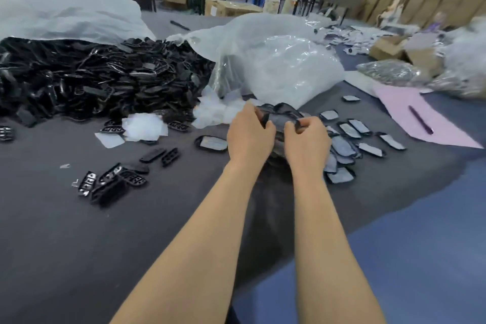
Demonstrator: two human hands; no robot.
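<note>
My left hand [249,137] and my right hand [306,142] meet over the middle of the dark table [79,244]. Between them they hold a black plastic part with a grey film face [280,119], each hand pinching one end with curled fingers. Under and to the right of my hands lies a spread of several like parts with grey film faces [349,139]. A large heap of bare black plastic parts [100,81] fills the left back of the table. Small clear film pieces [144,127] lie in front of that heap.
A big crumpled clear plastic bag [284,68] stands just behind my hands. Loose black parts [113,183] lie at the left front. A pink sheet [420,118] with a pen [420,119] lies at the right. Cardboard boxes and more bags crowd the far right; the table edge runs diagonally at lower right.
</note>
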